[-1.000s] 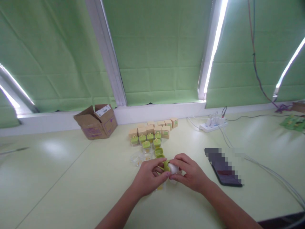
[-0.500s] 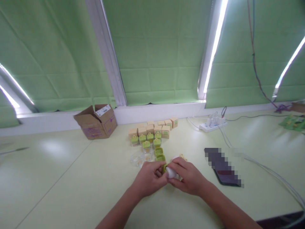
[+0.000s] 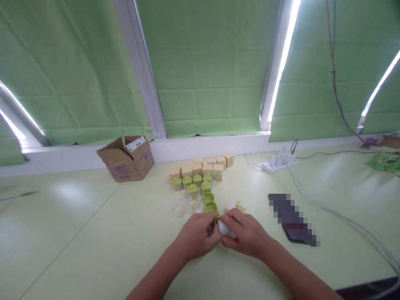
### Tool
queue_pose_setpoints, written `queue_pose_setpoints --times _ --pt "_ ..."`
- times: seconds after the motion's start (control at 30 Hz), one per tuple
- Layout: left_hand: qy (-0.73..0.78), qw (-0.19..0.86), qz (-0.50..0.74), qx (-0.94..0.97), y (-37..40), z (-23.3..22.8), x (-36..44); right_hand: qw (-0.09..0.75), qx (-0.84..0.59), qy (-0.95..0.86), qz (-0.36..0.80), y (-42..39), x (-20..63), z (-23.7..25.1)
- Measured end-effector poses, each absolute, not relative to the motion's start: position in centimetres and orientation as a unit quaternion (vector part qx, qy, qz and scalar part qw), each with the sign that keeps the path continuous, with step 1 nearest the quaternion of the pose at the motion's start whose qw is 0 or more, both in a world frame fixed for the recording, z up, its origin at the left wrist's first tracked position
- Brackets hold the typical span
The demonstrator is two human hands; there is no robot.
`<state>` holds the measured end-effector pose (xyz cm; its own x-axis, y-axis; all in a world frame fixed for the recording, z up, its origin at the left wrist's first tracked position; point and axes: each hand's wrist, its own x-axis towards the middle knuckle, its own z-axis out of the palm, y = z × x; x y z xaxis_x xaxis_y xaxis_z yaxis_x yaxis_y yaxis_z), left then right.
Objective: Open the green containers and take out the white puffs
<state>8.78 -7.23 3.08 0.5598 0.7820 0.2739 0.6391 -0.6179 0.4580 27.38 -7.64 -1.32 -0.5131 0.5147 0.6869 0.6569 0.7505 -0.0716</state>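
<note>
My left hand [image 3: 197, 235] is closed on a small green cap [image 3: 216, 221], most of it hidden by the fingers. In my right hand [image 3: 248, 234] is a white rounded piece [image 3: 223, 228], pressed against the cap's open side. Just beyond my hands lie two hollow green caps [image 3: 208, 198] in a line. Clear plastic cups [image 3: 184, 207] stand to their left. Several small clear jars with green lids and yellow loops [image 3: 192, 190] sit farther back. Past my right fingers are a pale pinkish-white piece [image 3: 230, 206] and some small yellow loops [image 3: 239, 205].
Small tan boxes [image 3: 196, 168] stand in rows behind the jars. An open cardboard carton [image 3: 128, 160] is at the back left. On the right lie a dark phone-like slab [image 3: 292, 221], a white power strip [image 3: 279, 164] and trailing cables [image 3: 353, 221]. A green packet [image 3: 386, 161] lies far right.
Both hands stay together over the cap and white piece, with the fingers shifted slightly. The pinkish piece and yellow loops show more past my right hand.
</note>
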Motion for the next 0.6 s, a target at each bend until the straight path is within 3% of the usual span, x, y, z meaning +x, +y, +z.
queue_pose_setpoints --times 0.17,0.37,0.6 --pt "0.404 0.150 0.237 0.871 -7.08 2.67 8.62 0.369 -0.337 -0.859 -0.109 -7.63 27.36 -1.38" --pt "0.376 0.179 0.291 0.861 -7.21 2.52 8.11 0.444 -0.304 -0.843 -0.019 -7.04 28.02 -0.97" --pt "0.338 0.174 0.259 0.888 -6.97 3.00 8.04 0.468 -0.301 -0.830 0.032 -6.93 28.21 -0.82"
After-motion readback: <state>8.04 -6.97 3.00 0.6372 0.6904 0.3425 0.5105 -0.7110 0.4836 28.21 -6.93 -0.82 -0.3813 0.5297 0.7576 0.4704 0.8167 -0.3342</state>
